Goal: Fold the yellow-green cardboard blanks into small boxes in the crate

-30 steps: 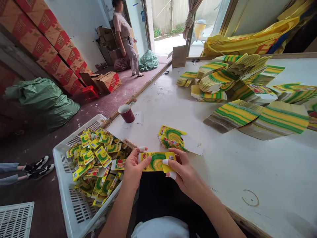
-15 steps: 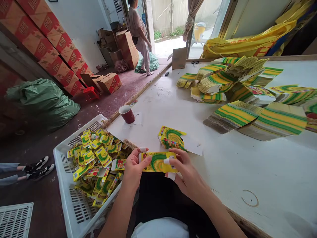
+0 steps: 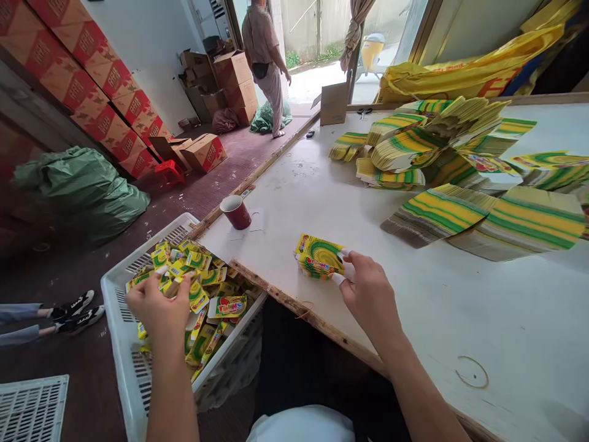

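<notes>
One white table (image 3: 313,202) fills the right of the view, and beside its near-left edge stands a white crate (image 3: 113,319) heaped with small yellow-green cartons (image 3: 229,307). Half a second earlier both hands share one carton in front of the body; now they are well apart, which suggests that carton is dealt with and another is being taken up. The left arm reaches over the crate, the left hand (image 3: 159,307) back upward, thumb and forefinger curled just above the heap; whether they have let go or pinch a carton, I cannot tell. The right forearm slants across the table edge, and the right hand (image 3: 372,285) brackets the near-right end of a short carton stack (image 3: 318,255) on the table, white-covered fingertips (image 3: 338,279) at its sides; how firmly they grip is unclear.
</notes>
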`<state>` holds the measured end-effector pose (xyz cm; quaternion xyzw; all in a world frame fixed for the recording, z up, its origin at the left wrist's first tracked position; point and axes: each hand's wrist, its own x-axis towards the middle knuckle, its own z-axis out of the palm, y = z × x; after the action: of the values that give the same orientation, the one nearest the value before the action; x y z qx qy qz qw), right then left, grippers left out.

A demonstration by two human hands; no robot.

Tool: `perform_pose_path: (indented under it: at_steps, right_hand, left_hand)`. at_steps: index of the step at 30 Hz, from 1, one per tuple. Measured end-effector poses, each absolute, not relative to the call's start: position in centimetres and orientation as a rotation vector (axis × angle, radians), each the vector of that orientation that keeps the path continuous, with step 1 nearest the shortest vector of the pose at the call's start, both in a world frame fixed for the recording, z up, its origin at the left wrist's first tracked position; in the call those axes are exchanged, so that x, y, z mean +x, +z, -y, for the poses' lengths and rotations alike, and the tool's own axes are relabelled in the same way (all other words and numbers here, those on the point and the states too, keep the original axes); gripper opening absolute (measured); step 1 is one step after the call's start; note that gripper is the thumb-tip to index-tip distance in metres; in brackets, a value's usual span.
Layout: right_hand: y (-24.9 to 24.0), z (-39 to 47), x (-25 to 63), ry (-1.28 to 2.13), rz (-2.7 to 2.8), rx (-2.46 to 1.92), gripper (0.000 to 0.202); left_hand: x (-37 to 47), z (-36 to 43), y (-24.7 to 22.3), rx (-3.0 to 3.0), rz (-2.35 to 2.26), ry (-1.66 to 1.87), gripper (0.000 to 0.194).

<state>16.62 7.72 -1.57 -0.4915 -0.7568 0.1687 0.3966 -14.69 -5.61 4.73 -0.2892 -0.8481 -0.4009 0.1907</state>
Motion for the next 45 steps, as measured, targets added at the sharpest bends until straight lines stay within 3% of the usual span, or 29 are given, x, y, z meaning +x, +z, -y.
perform_pose_path:
  at_steps: [5,9,13,15,20,24,26,29,35,37,40,43,45]
  right_hand:
    - [-2.9,-8.6,16.0,0.379,1.924,-1.287,0.028]
    - [-2.1,-8.1,16.2,0.434,1.849,-1.294,0.029]
    - [-0.5,-6.3,15.9,0.809,1.649,-1.201,0.031]
    - [0.3,-4.6,15.3,1.018,1.628,-1.035,0.031]
    - [1.7,-0.6,13.9,1.438,1.642,-0.679,0.026]
    - [1.6,-0.2,13.7,1.476,1.675,-0.654,0.026]
    - [1.3,-0.8,13.9,1.452,1.672,-0.674,0.022]
    - [0.6,-1.8,14.6,1.373,1.640,-0.726,0.018]
    - [0.5,-3.3,17.8,0.972,1.807,-0.898,0.010]
    - [1.0,-3.9,18.9,0.771,1.907,-0.827,0.011]
    - [1.9,-4.7,19.9,0.408,2.050,-0.660,0.020]
    - [2.4,-4.4,19.5,0.236,2.172,-0.531,0.025]
    - [2.3,-3.7,19.0,0.270,2.210,-0.484,0.026]
  left_hand:
    - [-12.2,4.6,2.9,-1.024,2.431,-1.271,0.043]
    - [-6.3,2.7,1.4,-1.332,2.607,-1.841,0.045]
    - [-1.2,1.2,1.4,-1.440,2.291,-2.735,0.094]
    - [0.9,0.6,2.0,-1.287,2.067,-3.107,0.101]
    - [3.7,-0.3,3.8,-0.801,1.945,-3.345,0.090]
    - [3.7,-0.3,3.2,-0.626,1.735,-3.415,0.069]
    - [3.5,0.0,2.7,-0.670,1.723,-3.451,0.070]
    - [3.2,0.4,2.2,-0.807,1.814,-3.410,0.075]
    - [1.6,0.8,2.1,-1.101,2.115,-3.099,0.040]
    - [0.0,1.1,2.6,-1.346,2.090,-3.059,0.048]
    - [-2.4,1.9,4.2,-1.868,2.084,-2.794,0.078]
    - [-2.6,2.4,5.7,-2.346,2.383,-2.015,0.103]
    - [-1.5,2.4,6.0,-2.505,2.598,-1.512,0.102]
